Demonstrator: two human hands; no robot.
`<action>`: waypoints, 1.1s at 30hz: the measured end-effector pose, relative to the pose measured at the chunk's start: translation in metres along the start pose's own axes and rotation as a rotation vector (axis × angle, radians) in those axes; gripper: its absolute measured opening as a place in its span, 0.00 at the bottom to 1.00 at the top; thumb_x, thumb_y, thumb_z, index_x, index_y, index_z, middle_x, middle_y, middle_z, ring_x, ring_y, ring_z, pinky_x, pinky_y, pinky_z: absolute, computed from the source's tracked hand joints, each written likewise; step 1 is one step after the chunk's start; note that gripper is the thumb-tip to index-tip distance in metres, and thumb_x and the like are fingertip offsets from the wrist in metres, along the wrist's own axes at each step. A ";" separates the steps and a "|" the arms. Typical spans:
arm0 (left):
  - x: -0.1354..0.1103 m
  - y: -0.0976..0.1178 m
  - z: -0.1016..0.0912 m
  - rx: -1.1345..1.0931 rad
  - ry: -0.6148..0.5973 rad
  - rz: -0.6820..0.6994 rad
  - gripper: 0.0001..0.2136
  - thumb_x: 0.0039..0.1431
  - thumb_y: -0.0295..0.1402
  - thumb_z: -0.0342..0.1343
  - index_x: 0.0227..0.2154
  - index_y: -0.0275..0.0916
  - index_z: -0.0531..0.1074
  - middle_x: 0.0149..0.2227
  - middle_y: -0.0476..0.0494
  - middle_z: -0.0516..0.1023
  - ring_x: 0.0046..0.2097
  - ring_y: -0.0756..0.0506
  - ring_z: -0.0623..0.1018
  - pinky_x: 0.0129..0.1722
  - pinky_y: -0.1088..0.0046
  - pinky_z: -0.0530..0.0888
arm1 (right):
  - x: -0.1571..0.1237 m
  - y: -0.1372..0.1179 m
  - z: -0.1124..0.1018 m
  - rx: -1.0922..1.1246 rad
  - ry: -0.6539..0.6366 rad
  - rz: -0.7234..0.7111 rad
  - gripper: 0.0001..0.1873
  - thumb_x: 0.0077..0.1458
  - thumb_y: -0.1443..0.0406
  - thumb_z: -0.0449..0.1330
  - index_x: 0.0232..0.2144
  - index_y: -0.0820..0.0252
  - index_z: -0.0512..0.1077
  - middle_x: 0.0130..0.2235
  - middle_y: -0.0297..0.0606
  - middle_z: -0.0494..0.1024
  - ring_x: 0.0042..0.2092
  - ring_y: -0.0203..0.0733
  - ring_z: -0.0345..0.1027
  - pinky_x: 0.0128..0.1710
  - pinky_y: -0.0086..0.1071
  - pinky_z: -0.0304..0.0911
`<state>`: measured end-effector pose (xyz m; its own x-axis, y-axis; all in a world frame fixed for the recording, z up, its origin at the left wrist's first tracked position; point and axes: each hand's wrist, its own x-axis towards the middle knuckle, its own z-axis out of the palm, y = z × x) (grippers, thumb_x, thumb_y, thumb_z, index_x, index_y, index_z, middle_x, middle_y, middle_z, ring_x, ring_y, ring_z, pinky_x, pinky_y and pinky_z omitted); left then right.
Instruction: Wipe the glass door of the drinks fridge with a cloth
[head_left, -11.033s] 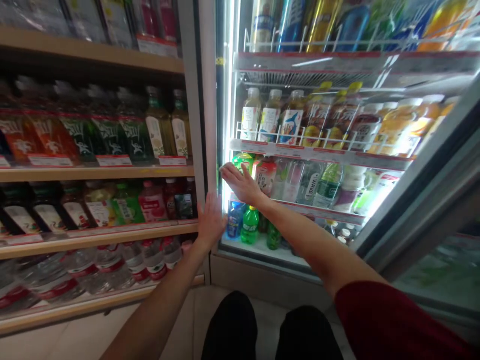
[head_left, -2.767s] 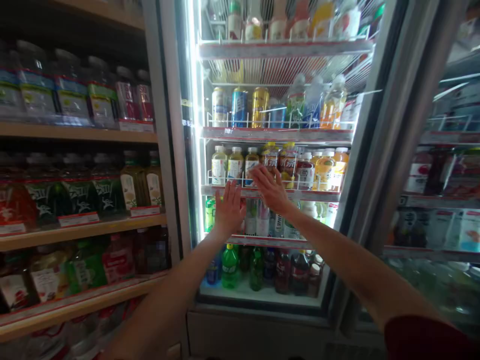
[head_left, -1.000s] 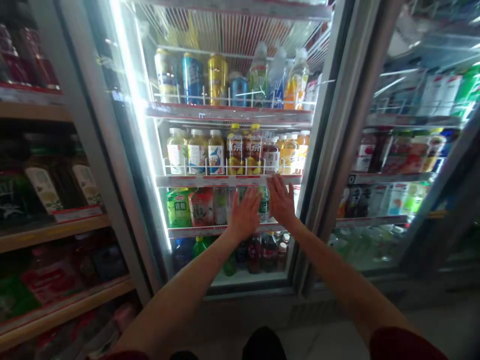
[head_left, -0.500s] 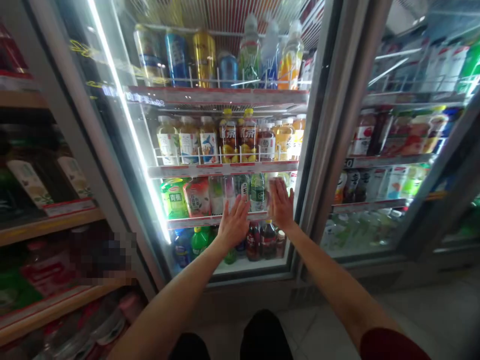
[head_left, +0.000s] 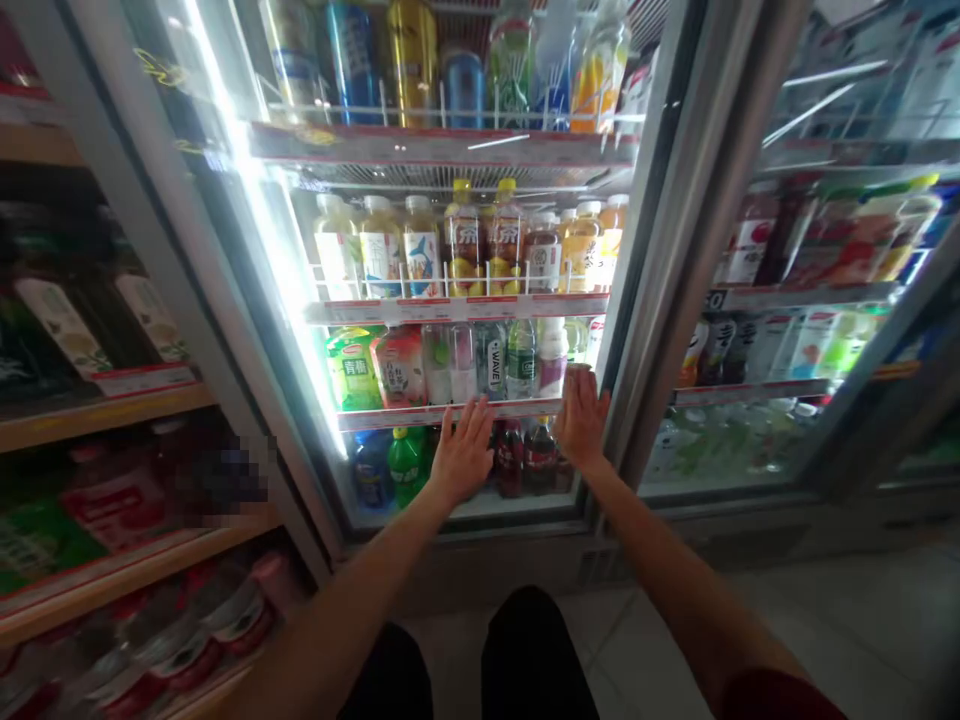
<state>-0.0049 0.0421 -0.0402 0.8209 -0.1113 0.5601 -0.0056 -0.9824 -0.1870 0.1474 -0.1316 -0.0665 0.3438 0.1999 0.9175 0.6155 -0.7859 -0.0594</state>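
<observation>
My left hand [head_left: 463, 455] lies with fingers spread against the glass door [head_left: 450, 512] of a lit drinks cooler, in front of the lowest shelf. My right hand [head_left: 582, 418] is on the same pane, near its right edge. Its fingers are together and bent, over a small pale thing at their tips that I cannot make out. Behind the pane, just above my hands, stand a clear bottle with a WAVE label [head_left: 494, 365] and a purple-and-white bottle [head_left: 553, 358]. Cola bottles [head_left: 540, 455] stand between my hands on the bottom shelf.
The door's metal frame [head_left: 694, 230] runs along the right, with another drinks cooler [head_left: 795, 300] beyond it. To the left are wooden shelves [head_left: 112, 420] of bottles. A bright light strip [head_left: 247, 190] lines the cooler's left side. My knees [head_left: 532, 650] are below, above a tiled floor.
My right hand has slid down the pane, from in front of the bottles to about the shelf edge. My left hand stays on the glass, slightly lower against the shelves. The view has tilted down.
</observation>
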 end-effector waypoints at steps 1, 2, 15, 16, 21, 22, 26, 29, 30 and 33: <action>-0.003 0.002 0.003 -0.002 -0.010 0.002 0.29 0.59 0.36 0.50 0.62 0.32 0.56 0.66 0.33 0.51 0.67 0.37 0.52 0.64 0.49 0.50 | -0.005 0.005 0.001 -0.013 0.010 0.039 0.32 0.60 0.69 0.45 0.66 0.65 0.49 0.64 0.52 0.56 0.67 0.46 0.45 0.65 0.48 0.36; -0.006 0.004 0.007 -0.003 -0.021 0.007 0.29 0.58 0.36 0.51 0.62 0.32 0.56 0.66 0.33 0.52 0.67 0.37 0.52 0.64 0.48 0.50 | -0.011 0.006 0.002 -0.017 0.009 0.050 0.32 0.60 0.69 0.45 0.66 0.65 0.48 0.64 0.52 0.56 0.67 0.47 0.44 0.64 0.48 0.36; -0.017 -0.003 0.033 0.016 -0.092 -0.004 0.30 0.58 0.35 0.51 0.62 0.32 0.56 0.66 0.32 0.51 0.67 0.36 0.52 0.65 0.48 0.48 | -0.029 -0.028 0.018 0.084 0.052 -0.081 0.32 0.60 0.72 0.44 0.66 0.63 0.47 0.63 0.49 0.61 0.68 0.45 0.42 0.66 0.49 0.32; -0.019 -0.004 0.032 0.016 -0.099 -0.006 0.30 0.58 0.35 0.51 0.62 0.32 0.56 0.66 0.32 0.51 0.67 0.36 0.52 0.65 0.48 0.48 | -0.032 -0.034 0.019 0.098 0.047 -0.114 0.32 0.60 0.72 0.45 0.66 0.63 0.47 0.62 0.49 0.62 0.68 0.45 0.41 0.66 0.49 0.31; -0.030 -0.014 0.026 0.025 -0.123 -0.041 0.29 0.58 0.35 0.51 0.62 0.32 0.56 0.66 0.32 0.51 0.67 0.36 0.52 0.65 0.48 0.46 | -0.039 -0.063 0.023 0.214 -0.037 -0.329 0.31 0.59 0.73 0.47 0.64 0.58 0.53 0.59 0.43 0.68 0.68 0.41 0.42 0.66 0.48 0.30; -0.032 -0.017 0.024 0.026 -0.123 -0.058 0.30 0.58 0.34 0.51 0.62 0.31 0.56 0.66 0.32 0.51 0.67 0.36 0.52 0.65 0.48 0.46 | -0.036 -0.065 0.023 0.208 -0.038 -0.316 0.30 0.60 0.73 0.47 0.64 0.58 0.53 0.59 0.43 0.67 0.68 0.41 0.43 0.66 0.48 0.30; -0.041 -0.028 0.020 0.015 -0.117 -0.119 0.31 0.57 0.34 0.51 0.63 0.30 0.54 0.66 0.32 0.50 0.68 0.36 0.51 0.65 0.47 0.46 | -0.025 -0.068 0.021 0.139 0.012 -0.192 0.30 0.60 0.73 0.45 0.64 0.62 0.53 0.61 0.46 0.64 0.68 0.41 0.41 0.67 0.47 0.27; -0.049 -0.031 0.020 0.010 -0.110 -0.138 0.30 0.57 0.34 0.51 0.63 0.31 0.55 0.66 0.32 0.50 0.67 0.36 0.51 0.65 0.47 0.46 | -0.034 -0.080 0.021 0.165 -0.048 -0.351 0.27 0.60 0.73 0.45 0.61 0.61 0.60 0.61 0.43 0.65 0.69 0.43 0.38 0.67 0.49 0.26; -0.052 -0.033 0.020 0.011 -0.106 -0.142 0.30 0.57 0.34 0.51 0.63 0.32 0.55 0.66 0.32 0.51 0.67 0.36 0.52 0.65 0.48 0.46 | -0.038 -0.085 0.022 0.181 -0.088 -0.434 0.27 0.60 0.73 0.46 0.60 0.60 0.62 0.61 0.42 0.65 0.69 0.43 0.37 0.67 0.49 0.26; -0.061 -0.041 0.021 0.024 -0.089 -0.162 0.30 0.58 0.34 0.50 0.63 0.31 0.55 0.66 0.32 0.51 0.67 0.37 0.52 0.65 0.48 0.46 | -0.042 -0.095 0.024 0.204 -0.170 -0.571 0.25 0.59 0.72 0.47 0.59 0.59 0.64 0.61 0.40 0.65 0.68 0.43 0.38 0.67 0.50 0.23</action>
<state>-0.0427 0.0920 -0.0835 0.8573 0.0628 0.5109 0.1432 -0.9824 -0.1196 0.0913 -0.0513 -0.1089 0.0192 0.6585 0.7523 0.8524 -0.4040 0.3319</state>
